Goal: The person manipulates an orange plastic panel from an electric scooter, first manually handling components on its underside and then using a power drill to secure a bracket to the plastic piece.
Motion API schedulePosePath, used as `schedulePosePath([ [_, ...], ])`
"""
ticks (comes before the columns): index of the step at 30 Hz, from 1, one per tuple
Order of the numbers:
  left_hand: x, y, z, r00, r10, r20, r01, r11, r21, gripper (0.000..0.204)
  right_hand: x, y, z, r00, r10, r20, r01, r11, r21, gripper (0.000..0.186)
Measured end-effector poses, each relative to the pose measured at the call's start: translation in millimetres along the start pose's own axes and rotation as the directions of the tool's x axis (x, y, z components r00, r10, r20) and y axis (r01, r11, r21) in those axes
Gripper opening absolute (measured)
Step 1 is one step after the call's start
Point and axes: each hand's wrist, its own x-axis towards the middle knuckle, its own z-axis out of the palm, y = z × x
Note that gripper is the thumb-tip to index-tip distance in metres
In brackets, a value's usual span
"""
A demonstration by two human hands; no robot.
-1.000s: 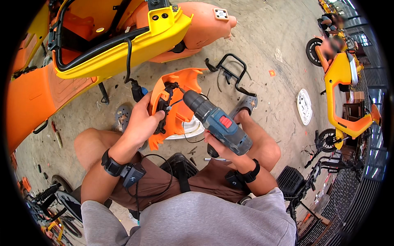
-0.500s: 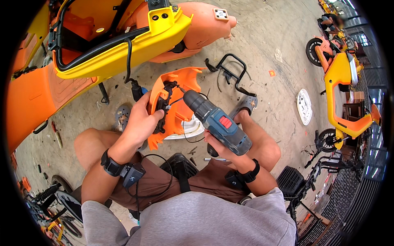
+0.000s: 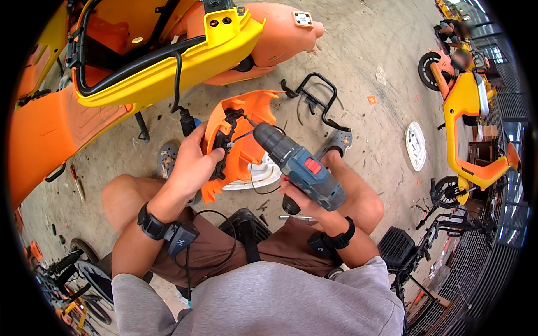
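Note:
My left hand (image 3: 194, 159) grips the left edge of an orange plastic cover panel (image 3: 248, 147), with the thumb over a black bracket (image 3: 222, 147) on its inner side. In my right hand (image 3: 302, 199) is a blue and black cordless drill (image 3: 303, 168), held by its handle. The drill points up and left, and its bit ends at or very near the upper part of the bracket; whether it touches a screw is too small to tell. Thin dark cables hang beside the bracket. A white shell part (image 3: 259, 175) lies on the floor below the panel.
A yellow and orange scooter body (image 3: 168, 70) stands close on the left. Beyond my feet lies a black tubular rack (image 3: 319, 101). To the right are a white tray (image 3: 415, 147) of small parts and another yellow scooter frame (image 3: 457, 134), with a person (image 3: 450, 31) further back.
The drill has shifted very slightly to the right with my right hand. My left hand and the orange panel have hardly moved.

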Motion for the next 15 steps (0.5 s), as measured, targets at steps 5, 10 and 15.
schedulePosePath([
  [5, 0.8, -1.3, 0.6, 1.0, 0.008, -0.005, -0.008, 1.0, 0.005, 0.045, 1.0, -4.5, -2.4, 0.995, 0.074, 0.07, -0.087, 0.973, 0.215, 0.02],
  [10, 2.7, 0.2, 0.7, 1.0, 0.003, 0.006, -0.003, 1.0, 0.025, 0.041, 0.0, -0.2, -3.3, 0.985, 0.137, 0.104, -0.164, 0.931, 0.327, 0.025],
  [15, 4.0, 2.7, 4.1, 1.0, 0.019, -0.002, -0.019, 0.999, 0.033, 0.039, -2.3, 3.9, -5.8, 0.986, 0.112, 0.119, -0.145, 0.935, 0.323, 0.024],
])
